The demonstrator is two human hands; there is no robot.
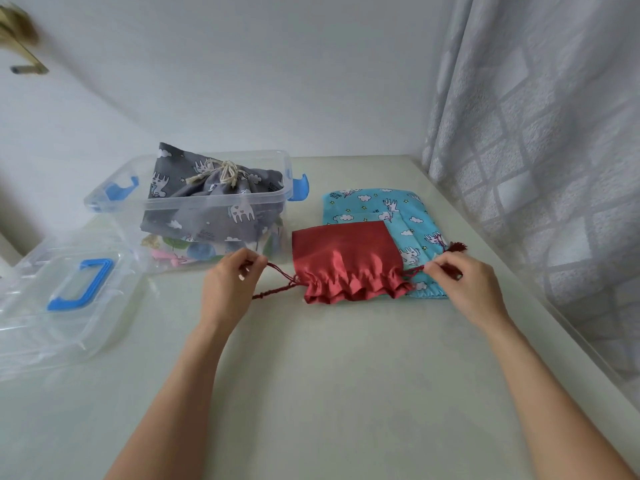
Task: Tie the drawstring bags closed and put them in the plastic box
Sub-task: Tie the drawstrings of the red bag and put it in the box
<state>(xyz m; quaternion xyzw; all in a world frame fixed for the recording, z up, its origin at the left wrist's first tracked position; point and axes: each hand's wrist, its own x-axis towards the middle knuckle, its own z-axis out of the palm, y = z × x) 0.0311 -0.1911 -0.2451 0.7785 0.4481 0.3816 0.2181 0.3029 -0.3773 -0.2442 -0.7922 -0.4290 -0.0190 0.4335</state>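
Observation:
A red drawstring bag (346, 252) lies on the table, its gathered mouth toward me, on top of a blue cartoon-print bag (381, 209). My left hand (230, 284) pinches the dark red cord (277, 289) at the bag's left side. My right hand (464, 285) pinches the cord on the right side. A clear plastic box (214, 199) with blue latches stands at the back left. It holds a tied grey cartoon-print bag (207, 195) on top of other colourful bags.
The box's clear lid (65, 306) with a blue handle lies at the left, beside the box. A patterned curtain (536, 150) hangs along the table's right edge. A white wall stands behind the table.

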